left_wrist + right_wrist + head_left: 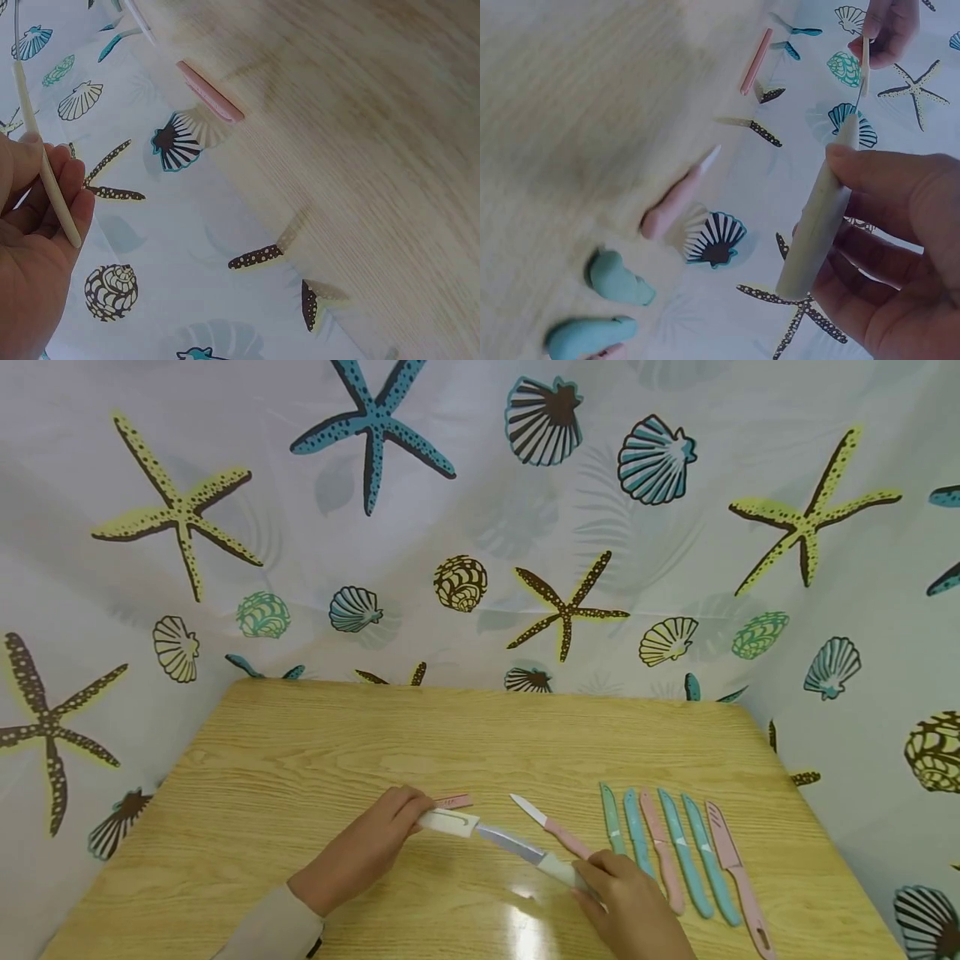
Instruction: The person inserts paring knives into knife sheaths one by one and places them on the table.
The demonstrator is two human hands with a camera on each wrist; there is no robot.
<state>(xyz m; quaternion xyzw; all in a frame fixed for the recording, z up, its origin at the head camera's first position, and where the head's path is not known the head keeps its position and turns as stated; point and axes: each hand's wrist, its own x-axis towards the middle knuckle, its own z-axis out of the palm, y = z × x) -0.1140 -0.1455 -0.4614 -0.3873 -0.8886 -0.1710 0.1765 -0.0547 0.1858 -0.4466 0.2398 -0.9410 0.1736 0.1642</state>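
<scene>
My left hand (386,827) pinches a cream-white knife sheath (447,822) between thumb and fingers. My right hand (630,897) grips the cream-white handle (558,871) of a knife. Between the hands its bare steel blade (512,842) points left and meets the sheath's mouth; how far the tip sits inside I cannot tell. In the right wrist view the handle (816,221) lies along my fingers, thumb on top. A pink knife (566,837) with an uncovered white blade lies beside the right hand. Just past the left fingers is a pink sheath (454,802), partly hidden in the head view.
Right of my right hand, several covered knives lie in a row on the wooden table (465,735): a green knife (611,818), blue knives (686,856), a pink knife (662,852) and a broad pink knife (735,868) at the end. A patterned cloth (480,527) surrounds the table.
</scene>
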